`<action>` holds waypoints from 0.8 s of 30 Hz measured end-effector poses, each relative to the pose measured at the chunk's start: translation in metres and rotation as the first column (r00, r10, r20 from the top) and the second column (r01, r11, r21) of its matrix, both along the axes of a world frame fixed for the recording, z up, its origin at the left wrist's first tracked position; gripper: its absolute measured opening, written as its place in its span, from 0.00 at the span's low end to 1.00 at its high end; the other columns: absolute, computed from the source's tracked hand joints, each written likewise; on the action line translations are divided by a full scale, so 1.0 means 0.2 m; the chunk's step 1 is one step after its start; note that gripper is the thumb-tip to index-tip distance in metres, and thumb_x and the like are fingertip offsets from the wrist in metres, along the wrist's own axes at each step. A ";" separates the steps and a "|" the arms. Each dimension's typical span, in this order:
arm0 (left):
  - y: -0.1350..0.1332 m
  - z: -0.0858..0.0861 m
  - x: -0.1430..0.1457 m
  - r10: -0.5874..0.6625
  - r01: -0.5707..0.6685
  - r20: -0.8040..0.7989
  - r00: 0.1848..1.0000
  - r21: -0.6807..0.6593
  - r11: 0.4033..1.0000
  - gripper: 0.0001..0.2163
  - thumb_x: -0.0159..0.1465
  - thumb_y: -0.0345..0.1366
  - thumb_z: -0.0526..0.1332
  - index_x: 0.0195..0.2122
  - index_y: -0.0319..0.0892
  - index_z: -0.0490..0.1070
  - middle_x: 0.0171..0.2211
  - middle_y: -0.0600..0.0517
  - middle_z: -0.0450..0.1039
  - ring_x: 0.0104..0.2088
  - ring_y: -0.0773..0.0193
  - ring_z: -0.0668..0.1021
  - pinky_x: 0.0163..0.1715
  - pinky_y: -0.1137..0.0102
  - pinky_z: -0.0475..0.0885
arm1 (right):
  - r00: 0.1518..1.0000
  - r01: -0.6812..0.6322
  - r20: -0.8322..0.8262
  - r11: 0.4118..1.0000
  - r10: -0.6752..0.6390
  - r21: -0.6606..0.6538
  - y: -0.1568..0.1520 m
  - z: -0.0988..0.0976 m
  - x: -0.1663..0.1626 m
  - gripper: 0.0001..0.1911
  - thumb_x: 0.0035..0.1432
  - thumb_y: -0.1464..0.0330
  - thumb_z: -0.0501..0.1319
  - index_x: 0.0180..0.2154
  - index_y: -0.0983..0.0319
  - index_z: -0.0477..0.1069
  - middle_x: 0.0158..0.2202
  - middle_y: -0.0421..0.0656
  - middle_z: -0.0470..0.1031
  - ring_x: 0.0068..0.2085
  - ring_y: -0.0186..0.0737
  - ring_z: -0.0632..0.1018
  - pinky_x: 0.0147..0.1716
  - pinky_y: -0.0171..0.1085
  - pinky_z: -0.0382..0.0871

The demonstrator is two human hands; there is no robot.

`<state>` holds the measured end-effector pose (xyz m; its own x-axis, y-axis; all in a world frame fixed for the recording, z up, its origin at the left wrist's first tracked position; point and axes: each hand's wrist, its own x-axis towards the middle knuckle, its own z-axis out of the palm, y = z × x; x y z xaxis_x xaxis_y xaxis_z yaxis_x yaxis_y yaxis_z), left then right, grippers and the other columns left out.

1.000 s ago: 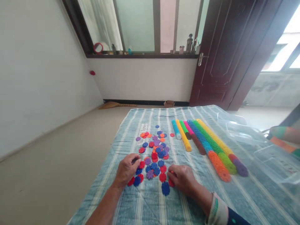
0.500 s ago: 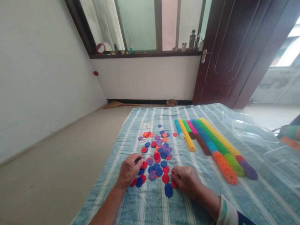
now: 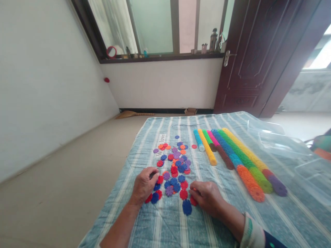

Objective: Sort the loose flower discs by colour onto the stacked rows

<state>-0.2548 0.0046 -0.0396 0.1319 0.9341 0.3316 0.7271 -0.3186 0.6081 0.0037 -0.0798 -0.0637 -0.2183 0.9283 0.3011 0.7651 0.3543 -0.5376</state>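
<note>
Loose notched plastic discs, red, blue, purple and orange, lie in a scattered heap [image 3: 169, 190] on the striped cloth between my hands. My left hand [image 3: 144, 185] is closed at the heap's left edge, beside red and blue discs [image 3: 155, 197]. A dark patch shows between its thumb and fingers; whether it holds anything, I cannot make out. At the right edge my right hand [image 3: 207, 195] is pinched, with a bit of orange disc [image 3: 194, 189] showing at the fingertips. Under that hand sits a red disc [image 3: 193, 201], and a blue disc [image 3: 187, 207] lies nearby.
Rows of stacked discs in yellow, green, blue, brown and orange [image 3: 249, 182] lie to the right. Clear plastic containers [image 3: 281, 144] stand beyond them. The striped cloth [image 3: 170, 227] ends on the left above the floor. A door [image 3: 248, 58] and a window sill [image 3: 160, 59] are behind.
The whole view has shifted slightly. My hands stay in nearly the same places with fingers closed, and the discs look unmoved.
</note>
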 end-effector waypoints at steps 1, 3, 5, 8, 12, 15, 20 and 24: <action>0.00 0.00 0.00 0.002 -0.002 0.000 1.000 -0.005 1.000 0.09 0.57 0.41 0.57 0.30 0.45 0.75 0.31 0.53 0.78 0.33 0.62 0.79 0.38 0.69 0.75 | 1.000 -0.002 -0.006 1.000 0.002 0.001 0.00 0.00 0.00 0.11 0.59 0.71 0.57 0.24 0.60 0.68 0.22 0.37 0.74 0.24 0.33 0.73 0.27 0.33 0.54; 0.00 0.01 0.00 0.004 -0.004 -0.002 1.000 -0.016 1.000 0.09 0.57 0.41 0.57 0.30 0.44 0.75 0.31 0.52 0.78 0.34 0.62 0.79 0.38 0.69 0.75 | 1.000 -0.005 -0.021 1.000 0.005 0.004 0.00 0.01 0.00 0.11 0.60 0.71 0.56 0.24 0.60 0.68 0.22 0.37 0.75 0.24 0.33 0.73 0.27 0.33 0.55; 0.00 0.01 0.01 0.007 -0.007 -0.003 1.000 -0.023 1.000 0.09 0.57 0.41 0.57 0.30 0.44 0.75 0.31 0.52 0.78 0.34 0.62 0.79 0.38 0.69 0.75 | 1.000 -0.005 -0.028 1.000 0.005 0.006 0.00 0.01 0.00 0.11 0.60 0.72 0.56 0.24 0.60 0.67 0.22 0.37 0.75 0.24 0.33 0.74 0.27 0.33 0.55; 0.00 0.02 0.01 0.014 -0.014 0.004 1.000 -0.025 1.000 0.08 0.57 0.40 0.58 0.30 0.45 0.75 0.31 0.52 0.79 0.34 0.62 0.79 0.38 0.69 0.75 | 1.000 -0.002 -0.017 1.000 0.002 0.007 0.00 0.01 0.00 0.12 0.59 0.72 0.57 0.23 0.60 0.67 0.22 0.37 0.75 0.24 0.33 0.74 0.27 0.33 0.55; -0.01 0.02 0.01 0.017 -0.017 0.008 1.000 -0.041 0.999 0.09 0.57 0.41 0.58 0.30 0.44 0.75 0.31 0.52 0.79 0.34 0.62 0.79 0.38 0.70 0.75 | 1.000 -0.014 -0.024 1.000 0.015 0.010 0.00 0.02 0.00 0.11 0.59 0.72 0.57 0.24 0.60 0.68 0.22 0.37 0.76 0.24 0.33 0.75 0.27 0.32 0.55; -0.01 0.02 0.01 0.015 -0.015 -0.004 1.000 -0.047 0.999 0.09 0.57 0.41 0.57 0.30 0.44 0.75 0.32 0.51 0.79 0.35 0.61 0.79 0.38 0.69 0.74 | 0.999 -0.018 -0.027 1.000 0.018 0.013 0.00 0.02 0.00 0.11 0.59 0.73 0.57 0.24 0.60 0.68 0.22 0.37 0.76 0.25 0.33 0.75 0.27 0.32 0.56; -0.01 0.03 0.01 0.017 -0.017 -0.003 1.000 -0.037 0.999 0.09 0.56 0.40 0.57 0.30 0.44 0.75 0.32 0.52 0.79 0.35 0.61 0.79 0.39 0.69 0.74 | 0.999 -0.016 -0.046 1.000 0.016 0.001 0.00 0.03 0.00 0.12 0.59 0.73 0.57 0.23 0.60 0.67 0.22 0.37 0.77 0.24 0.33 0.76 0.27 0.32 0.57; 0.00 0.04 0.01 0.019 -0.019 0.004 1.000 -0.026 0.999 0.08 0.56 0.40 0.58 0.29 0.45 0.75 0.32 0.52 0.80 0.35 0.61 0.80 0.40 0.69 0.74 | 0.999 -0.020 -0.047 1.000 0.019 -0.023 0.00 0.05 -0.01 0.12 0.58 0.74 0.57 0.22 0.60 0.67 0.21 0.36 0.77 0.24 0.32 0.75 0.27 0.31 0.57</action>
<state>-0.2520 0.0038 -0.0320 0.1129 0.9447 0.3078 0.7303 -0.2890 0.6190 0.0024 -0.0795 -0.0541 -0.2228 0.9310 0.2893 0.7316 0.3558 -0.5815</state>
